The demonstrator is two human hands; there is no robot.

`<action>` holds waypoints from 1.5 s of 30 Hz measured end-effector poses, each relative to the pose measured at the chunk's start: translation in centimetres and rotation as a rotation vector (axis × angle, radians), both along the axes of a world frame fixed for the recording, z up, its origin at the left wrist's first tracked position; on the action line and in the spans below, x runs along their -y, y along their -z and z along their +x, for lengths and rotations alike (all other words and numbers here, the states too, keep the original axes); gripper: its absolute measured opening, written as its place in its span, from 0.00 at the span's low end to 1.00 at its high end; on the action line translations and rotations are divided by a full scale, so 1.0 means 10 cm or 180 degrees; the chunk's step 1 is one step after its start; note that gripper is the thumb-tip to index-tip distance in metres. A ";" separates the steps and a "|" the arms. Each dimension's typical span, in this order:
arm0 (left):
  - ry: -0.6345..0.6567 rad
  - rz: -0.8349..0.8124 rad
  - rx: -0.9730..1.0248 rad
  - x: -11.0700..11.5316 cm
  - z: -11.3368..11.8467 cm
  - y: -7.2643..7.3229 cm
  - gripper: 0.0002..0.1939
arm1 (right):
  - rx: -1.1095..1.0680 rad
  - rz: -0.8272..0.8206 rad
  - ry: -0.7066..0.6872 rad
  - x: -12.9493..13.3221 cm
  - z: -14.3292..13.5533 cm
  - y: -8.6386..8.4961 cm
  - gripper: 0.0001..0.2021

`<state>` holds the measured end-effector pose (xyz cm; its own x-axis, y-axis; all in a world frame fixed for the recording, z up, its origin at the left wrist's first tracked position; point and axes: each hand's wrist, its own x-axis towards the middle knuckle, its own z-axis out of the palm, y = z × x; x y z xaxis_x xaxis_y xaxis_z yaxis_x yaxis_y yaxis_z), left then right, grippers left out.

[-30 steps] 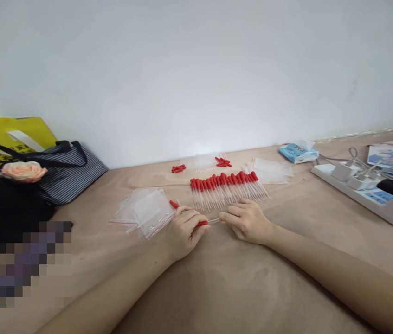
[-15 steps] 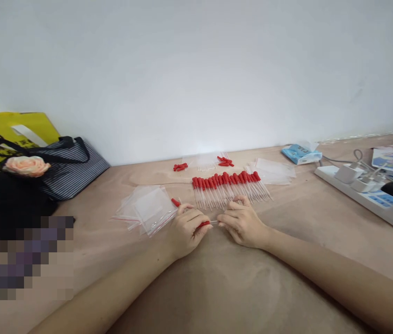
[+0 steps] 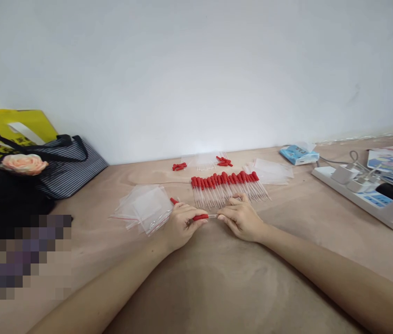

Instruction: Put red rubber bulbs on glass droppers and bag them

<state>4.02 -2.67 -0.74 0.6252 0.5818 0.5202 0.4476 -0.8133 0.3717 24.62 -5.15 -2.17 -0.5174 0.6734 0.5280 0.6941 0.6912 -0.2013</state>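
Note:
Between finger and thumb, my left hand (image 3: pixel 183 227) pinches a red rubber dropper bulb (image 3: pixel 201 217). My right hand (image 3: pixel 241 218) is closed on a clear thin dropper tube (image 3: pixel 212 216), whose end meets the bulb; how far it sits inside I cannot tell. Just beyond my hands lies a row of several droppers (image 3: pixel 226 183), red bulbs away from me and clear tips toward me. Another red bulb (image 3: pixel 174 201) shows by my left knuckles, partly hidden.
Clear zip bags (image 3: pixel 151 206) lie left of my left hand, more bags (image 3: pixel 273 171) at the back right. Loose red bulbs (image 3: pixel 179 166) and a bag of clear tubes (image 3: pixel 203 162) are near the wall. A tissue pack (image 3: pixel 297 155), a power strip (image 3: pixel 349 190) and a striped bag (image 3: pixel 74 171) stand around.
Both hands have risen slightly in view. More of the red bulb now shows past my left fingertips, and it lines up with the tube. The whole view has shifted a little.

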 end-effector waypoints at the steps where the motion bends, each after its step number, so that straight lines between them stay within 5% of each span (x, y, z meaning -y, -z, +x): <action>1: -0.0005 -0.0007 0.0019 0.01 0.01 0.00 0.06 | -0.0013 0.0013 0.0004 0.00 -0.01 0.00 0.11; 9: 0.0172 0.0115 -0.0111 0.05 0.03 -0.02 0.07 | -0.0084 0.0087 -0.0077 0.01 -0.05 0.02 0.12; 18: -0.0182 0.0107 -0.0172 -0.01 -0.02 0.00 0.08 | 0.0445 0.0403 0.0155 0.02 -0.05 -0.10 0.12; 23: -0.0449 0.0242 -0.0331 -0.09 -0.10 -0.07 0.14 | 0.0297 -0.0042 0.0025 0.02 -0.05 -0.08 0.10; 31: -0.1610 -0.0483 0.0128 -0.47 -0.39 -0.22 0.09 | -0.1060 -0.0832 0.1429 -0.40 0.04 -0.19 0.11; 37: -0.1779 -0.0732 -0.0122 -0.54 -0.47 -0.17 0.07 | -0.1131 -0.1098 0.1260 -0.60 -0.43 -0.28 0.12; 45: -0.1756 -0.0732 -0.0773 -0.52 -0.47 -0.14 0.12 | -0.0196 -0.1327 0.1479 -0.66 -1.00 -0.31 0.15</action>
